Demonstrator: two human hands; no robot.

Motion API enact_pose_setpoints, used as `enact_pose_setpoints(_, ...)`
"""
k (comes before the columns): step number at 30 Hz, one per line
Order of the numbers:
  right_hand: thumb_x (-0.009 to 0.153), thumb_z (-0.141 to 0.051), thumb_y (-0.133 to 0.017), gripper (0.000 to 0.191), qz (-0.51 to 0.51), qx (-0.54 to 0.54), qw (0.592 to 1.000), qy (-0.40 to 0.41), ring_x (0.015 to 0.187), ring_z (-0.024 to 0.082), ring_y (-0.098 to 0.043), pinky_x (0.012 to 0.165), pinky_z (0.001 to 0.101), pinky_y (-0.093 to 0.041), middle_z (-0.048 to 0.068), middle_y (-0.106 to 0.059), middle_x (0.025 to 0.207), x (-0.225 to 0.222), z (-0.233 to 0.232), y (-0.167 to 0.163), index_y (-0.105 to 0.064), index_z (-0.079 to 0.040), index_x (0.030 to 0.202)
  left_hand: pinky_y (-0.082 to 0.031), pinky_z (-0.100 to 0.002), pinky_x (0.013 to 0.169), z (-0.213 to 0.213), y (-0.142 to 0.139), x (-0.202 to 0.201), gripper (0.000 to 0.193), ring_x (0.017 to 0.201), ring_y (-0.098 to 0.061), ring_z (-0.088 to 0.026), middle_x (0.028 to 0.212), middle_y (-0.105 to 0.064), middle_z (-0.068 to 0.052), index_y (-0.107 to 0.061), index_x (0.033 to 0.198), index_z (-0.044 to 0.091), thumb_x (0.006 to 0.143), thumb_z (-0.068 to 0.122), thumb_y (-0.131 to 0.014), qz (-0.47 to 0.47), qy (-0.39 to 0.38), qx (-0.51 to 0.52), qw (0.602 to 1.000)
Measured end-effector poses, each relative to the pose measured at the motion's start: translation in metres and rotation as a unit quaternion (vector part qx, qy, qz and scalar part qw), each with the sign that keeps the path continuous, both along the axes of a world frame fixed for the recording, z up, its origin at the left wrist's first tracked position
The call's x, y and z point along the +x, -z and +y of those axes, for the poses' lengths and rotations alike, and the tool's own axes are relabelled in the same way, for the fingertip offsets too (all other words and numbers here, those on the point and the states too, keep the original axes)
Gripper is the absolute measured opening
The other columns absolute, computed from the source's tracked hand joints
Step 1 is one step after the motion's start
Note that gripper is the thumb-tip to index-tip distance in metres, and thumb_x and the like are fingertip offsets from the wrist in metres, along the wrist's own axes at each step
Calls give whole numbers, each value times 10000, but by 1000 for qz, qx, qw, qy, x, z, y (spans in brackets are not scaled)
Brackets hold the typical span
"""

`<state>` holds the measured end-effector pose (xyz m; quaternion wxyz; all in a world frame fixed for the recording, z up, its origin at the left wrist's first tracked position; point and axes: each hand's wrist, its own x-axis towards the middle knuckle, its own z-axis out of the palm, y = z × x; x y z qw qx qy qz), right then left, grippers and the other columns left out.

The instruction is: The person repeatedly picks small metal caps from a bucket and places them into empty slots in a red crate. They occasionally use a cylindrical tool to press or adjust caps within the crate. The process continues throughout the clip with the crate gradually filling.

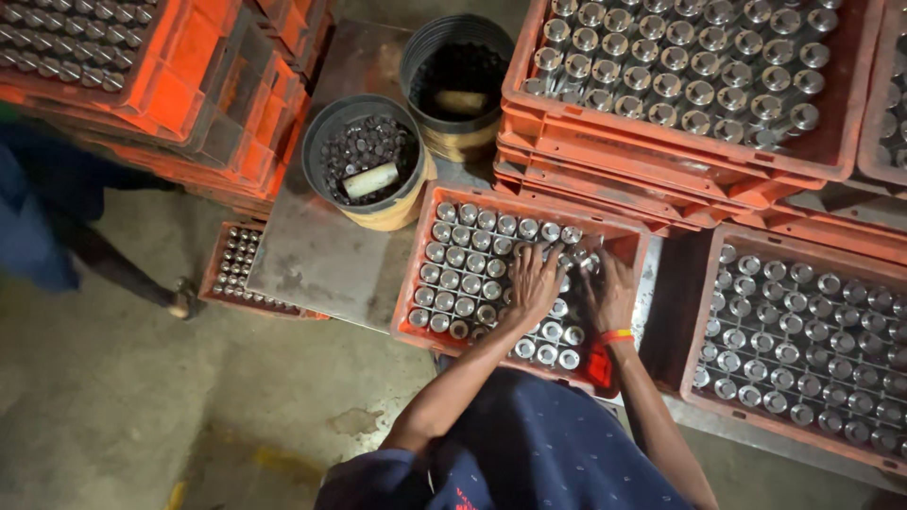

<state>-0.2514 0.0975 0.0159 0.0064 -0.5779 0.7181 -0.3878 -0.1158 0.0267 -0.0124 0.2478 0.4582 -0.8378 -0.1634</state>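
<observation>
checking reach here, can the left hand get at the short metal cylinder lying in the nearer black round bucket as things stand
Probably yes. The left hand rests on the shiny metal cylinders in the orange plastic crate; the short metal cylinder lies exposed in the open-topped black round bucket just beyond, nothing covering it.

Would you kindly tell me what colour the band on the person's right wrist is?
The wristband is orange with a yellow edge, worn just behind the right hand; the head view shows it.

Steel table: bears orange crate of metal cylinders, plus two black buckets. Stacked crates at far right.
</observation>
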Motion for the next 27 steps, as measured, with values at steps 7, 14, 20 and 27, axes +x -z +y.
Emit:
enact_pose_setpoints(7, 859, -22, -685, 553, -13, -13, 999, 34, 1050, 428, -611, 934, 502, -497, 245, -670, 1145, -11, -21, -24, -590, -1, 1403, -459, -507, 942, 0, -12, 2, 361, 1184, -527, -354, 1205, -581, -133, -669, 1255, 128, 913, 230, -719, 35, -21, -35, 999)
enact_pose_setpoints(14, 889, -55, -714, 290, -54, 60, 997, 11, 879, 426, -654, 803, 514, -521, 227, -672, 929, -3, 3, -17, -666, -10, 1172, -394, -528, 997, 3, -17, -7, 417, 1259, -483, -366, 1337, -556, -183, -680, 1249, 102, 926, 365, -703, -32, -51, -18, 998)
enact_pose_setpoints(20, 925, -130, -735, 168, 27, 106, 994, 12, 832, 455, -656, 767, 546, -519, 234, -693, 885, -1, -23, -16, -675, -33, 1048, -349, -525, 1072, -7, -11, -29, 455, 1347, -428, -357, 1452, -513, -212, -728, 1195, 92, 899, 435, -695, -60, -45, -38, 996)
enact_pose_setpoints(27, 939, -187, -747, 219, -44, 31, 997, -57, 808, 325, -709, 717, 432, -566, 166, -712, 953, -49, 19, -17, -698, -53, 1106, -492, -426, 1031, -32, -18, -2, 488, 1221, -559, -297, 1329, -628, -150, -765, 1034, 93, 848, 544, -755, 83, 30, 30, 996)
